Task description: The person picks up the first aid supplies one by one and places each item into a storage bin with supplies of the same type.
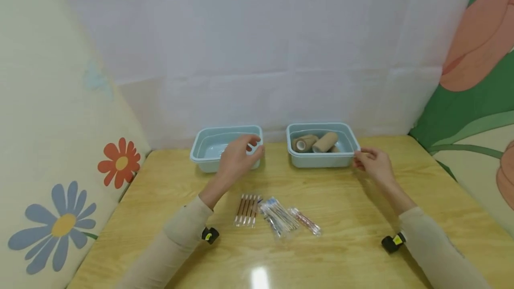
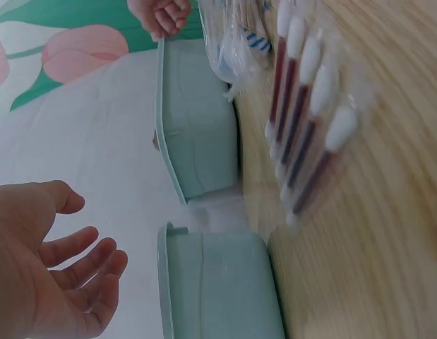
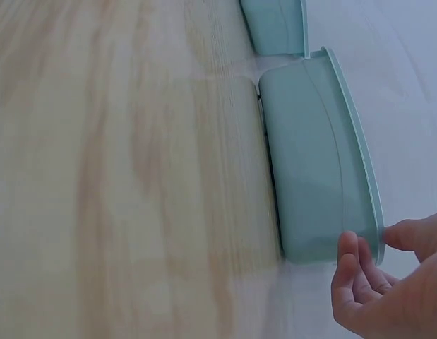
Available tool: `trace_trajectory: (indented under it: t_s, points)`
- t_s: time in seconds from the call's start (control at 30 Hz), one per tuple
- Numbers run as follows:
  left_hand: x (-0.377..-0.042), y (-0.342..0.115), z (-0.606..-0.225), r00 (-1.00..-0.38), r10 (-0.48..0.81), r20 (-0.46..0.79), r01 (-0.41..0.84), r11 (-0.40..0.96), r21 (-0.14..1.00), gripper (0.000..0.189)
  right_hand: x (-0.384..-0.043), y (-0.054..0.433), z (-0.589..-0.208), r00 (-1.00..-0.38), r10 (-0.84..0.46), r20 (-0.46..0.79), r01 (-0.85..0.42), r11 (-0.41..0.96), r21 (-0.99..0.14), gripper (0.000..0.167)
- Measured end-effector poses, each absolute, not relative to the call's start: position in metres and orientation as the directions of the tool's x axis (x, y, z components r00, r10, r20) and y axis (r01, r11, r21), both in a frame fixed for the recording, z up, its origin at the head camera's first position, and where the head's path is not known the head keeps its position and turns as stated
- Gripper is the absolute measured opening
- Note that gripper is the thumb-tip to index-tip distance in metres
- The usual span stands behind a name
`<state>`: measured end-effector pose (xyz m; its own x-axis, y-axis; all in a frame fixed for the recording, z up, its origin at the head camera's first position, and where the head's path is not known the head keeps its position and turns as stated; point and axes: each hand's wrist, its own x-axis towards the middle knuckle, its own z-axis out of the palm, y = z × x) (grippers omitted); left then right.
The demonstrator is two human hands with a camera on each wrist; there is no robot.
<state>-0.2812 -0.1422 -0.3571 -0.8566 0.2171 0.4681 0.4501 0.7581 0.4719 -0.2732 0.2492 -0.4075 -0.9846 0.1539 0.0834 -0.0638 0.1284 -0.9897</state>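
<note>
My left hand (image 1: 237,157) hovers over the right part of a light blue plastic bin (image 1: 206,165), its fingers loosely bent with nothing between them. In the left wrist view that hand's palm and fingers (image 2: 98,282) are apart from the bin. My right hand (image 1: 375,164) is at the front right corner of a second light blue bin (image 1: 321,161). It pinches the rim there, thumb at the rim's edge and fingers below it, as the right wrist view shows. Several tan rolls (image 1: 326,142), one showing a white core, lie in this second bin.
On the wooden table (image 1: 341,253), before the bins, lie a clear pack of brown-red cotton swabs (image 1: 246,209), a clear bag of thin sticks (image 1: 279,216) and a narrow pack of red swabs (image 1: 305,220). A white cloth (image 1: 241,48) hangs behind the bins.
</note>
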Motion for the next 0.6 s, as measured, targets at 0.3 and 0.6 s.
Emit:
trace_trajectory:
  t_s: [0.3,0.6]
  points:
    - [-0.278,-0.168,-0.357,-0.858,0.169,0.485,0.419,0.775,0.472,0.034,-0.277,0.251,-0.41,-0.984,0.166,0.069,-0.048,0.128,-0.991,0.051]
    - [-0.278,-0.204,-0.361,-0.827,0.135,0.546,0.4,0.823,0.402,0.042,-0.268,0.253,-0.404,-0.974,0.195,0.113,-0.082,0.161,-0.984,0.054]
